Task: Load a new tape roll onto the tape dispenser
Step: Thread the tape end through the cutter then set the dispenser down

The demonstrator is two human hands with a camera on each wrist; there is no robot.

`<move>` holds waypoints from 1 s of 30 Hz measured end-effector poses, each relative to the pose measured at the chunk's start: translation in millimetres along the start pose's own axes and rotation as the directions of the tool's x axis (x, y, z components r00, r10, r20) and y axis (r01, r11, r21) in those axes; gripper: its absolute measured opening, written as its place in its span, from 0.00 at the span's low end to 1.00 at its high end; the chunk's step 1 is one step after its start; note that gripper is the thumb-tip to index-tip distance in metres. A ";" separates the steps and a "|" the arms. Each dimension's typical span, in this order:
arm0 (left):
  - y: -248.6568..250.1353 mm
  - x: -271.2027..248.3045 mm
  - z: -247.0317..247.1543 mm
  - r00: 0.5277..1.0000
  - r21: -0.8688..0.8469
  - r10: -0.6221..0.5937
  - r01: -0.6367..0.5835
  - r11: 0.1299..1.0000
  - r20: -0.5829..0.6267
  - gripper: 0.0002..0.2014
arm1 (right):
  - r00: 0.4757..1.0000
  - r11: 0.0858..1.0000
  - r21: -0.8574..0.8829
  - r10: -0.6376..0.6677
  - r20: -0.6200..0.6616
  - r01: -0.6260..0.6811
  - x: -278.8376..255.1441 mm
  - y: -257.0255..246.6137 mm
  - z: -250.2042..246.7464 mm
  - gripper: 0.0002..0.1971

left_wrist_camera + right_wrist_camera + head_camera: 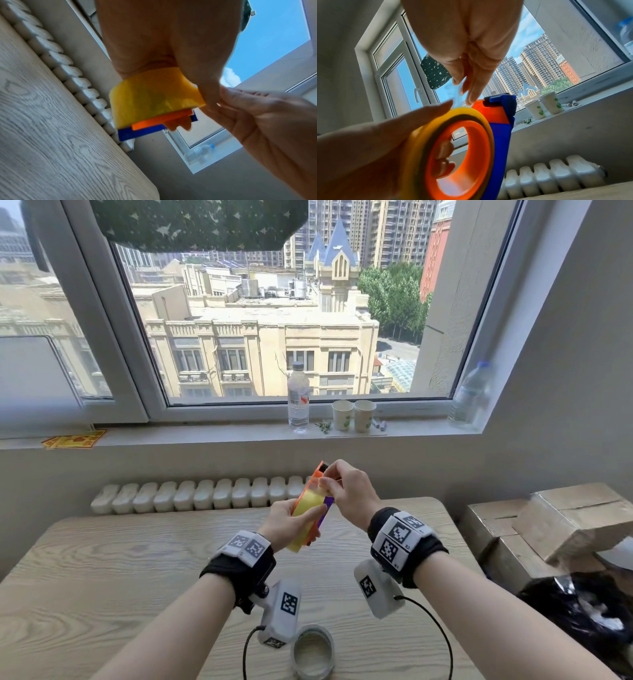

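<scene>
My left hand point(297, 523) grips an orange and blue tape dispenser point(319, 472) above the table, with a yellow tape roll point(307, 503) seated on its orange hub. The left thumb lies across the roll's face, and the fingers show through the hub point(444, 155). At the roll's top edge, my right hand point(329, 482) pinches the clear free end of the tape point(456, 92) between thumb and fingers, just below the dispenser's blue head point(503, 100). In the left wrist view the yellow tape roll point(150, 97) sits over the blue dispenser body point(137, 133), and my right hand point(221, 100) meets it from the right.
A second, clear tape roll point(312, 652) lies flat on the wooden table point(120, 559) near its front edge. A radiator point(191, 496) runs behind the table. A water bottle point(298, 398) and two paper cups point(354, 414) stand on the sill. Cardboard boxes point(548, 525) sit at the right.
</scene>
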State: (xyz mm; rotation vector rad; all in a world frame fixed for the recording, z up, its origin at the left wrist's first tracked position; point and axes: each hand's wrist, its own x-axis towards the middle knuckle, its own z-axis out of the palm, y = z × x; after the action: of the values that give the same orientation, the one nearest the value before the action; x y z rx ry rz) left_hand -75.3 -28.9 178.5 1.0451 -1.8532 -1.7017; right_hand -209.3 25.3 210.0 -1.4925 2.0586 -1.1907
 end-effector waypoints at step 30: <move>-20.6 5.7 -16.2 0.998 0.036 -0.043 0.041 0.999 0.046 0.18 | 0.999 0.996 0.076 0.040 -0.019 -0.039 23.8 5.5 -5.3 0.05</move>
State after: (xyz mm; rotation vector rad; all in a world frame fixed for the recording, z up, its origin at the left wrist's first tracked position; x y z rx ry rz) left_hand -62.0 -43.2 160.2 1.0741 -1.9091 -1.7372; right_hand -225.7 6.8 213.6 -1.4042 2.0226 -1.2590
